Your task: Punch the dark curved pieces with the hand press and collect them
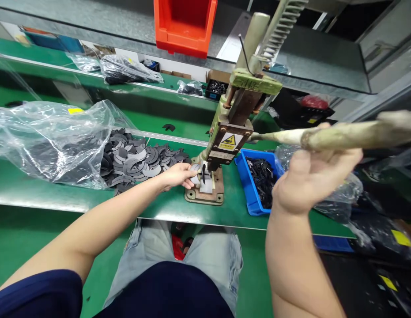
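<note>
My left hand (179,176) pinches a curved grey plastic piece (194,168) at the base of a hand press (229,128). A small black curved part (203,174) stands on the press's base plate (206,185), just right of my fingertips. My right hand (311,176) is raised at the right, wrapped round the press's long lever handle (341,136). The handle's far end is blurred. Left of the press lies a heap of curved grey pieces (135,161), spilling from a clear plastic bag (59,141).
A blue bin (251,190) of small black parts stands right of the press. Above hangs an orange bin (188,37) on a grey shelf (122,28). Behind are bagged parts (126,70) and a black box of parts (216,89). More plastic bags (341,194) lie at the right.
</note>
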Tool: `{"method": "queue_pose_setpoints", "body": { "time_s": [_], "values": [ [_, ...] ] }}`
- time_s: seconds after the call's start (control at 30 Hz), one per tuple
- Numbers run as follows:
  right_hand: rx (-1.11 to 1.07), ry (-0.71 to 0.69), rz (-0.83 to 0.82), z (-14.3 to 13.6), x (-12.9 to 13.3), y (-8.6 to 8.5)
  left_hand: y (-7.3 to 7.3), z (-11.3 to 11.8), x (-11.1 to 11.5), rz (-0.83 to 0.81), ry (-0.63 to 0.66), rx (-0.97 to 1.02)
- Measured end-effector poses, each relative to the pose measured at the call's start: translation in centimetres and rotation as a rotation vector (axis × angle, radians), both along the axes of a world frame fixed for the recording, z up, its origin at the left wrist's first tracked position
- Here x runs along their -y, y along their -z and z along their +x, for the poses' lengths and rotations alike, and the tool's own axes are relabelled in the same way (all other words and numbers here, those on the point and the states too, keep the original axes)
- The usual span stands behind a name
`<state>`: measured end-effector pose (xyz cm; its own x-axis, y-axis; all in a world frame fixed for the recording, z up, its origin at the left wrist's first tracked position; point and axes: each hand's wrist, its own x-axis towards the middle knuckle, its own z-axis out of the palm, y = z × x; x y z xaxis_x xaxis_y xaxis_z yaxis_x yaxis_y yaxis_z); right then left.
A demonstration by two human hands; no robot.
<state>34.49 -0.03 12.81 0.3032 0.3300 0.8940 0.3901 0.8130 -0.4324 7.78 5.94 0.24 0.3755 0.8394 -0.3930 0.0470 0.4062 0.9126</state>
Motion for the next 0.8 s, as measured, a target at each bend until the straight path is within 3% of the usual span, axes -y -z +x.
{"method": "queue_pose_setpoints", "body": {
  "time_s": [0.07,0.17,0.27,0.37,0.53,0.8],
  "values": [
    [-0.063,-0.014,-0.208,-0.2,0.6,4.3,-0.9,-1.2,2.1,0.055,0.024,0.031],
    [0.063,-0.257,-0.582,-2.6,2.5,11.5,-2.3,-2.4,5.2,0.106,0.066,0.060],
    [0.121,-0.410,-0.742,-6.0,4.5,15.9,-3.2,-2.5,7.5,0.121,0.098,0.050],
    [0.085,-0.442,-0.780,-8.4,5.7,17.0,-3.5,-2.0,9.0,0.139,0.136,0.021],
    [0.019,-0.403,-0.765,-9.3,6.7,16.8,-3.7,-1.5,10.0,0.145,0.173,0.006],
    [0.081,-0.337,-0.722,-8.8,7.9,17.4,-4.0,-0.6,8.7,0.005,0.275,0.012]
  ]
}}
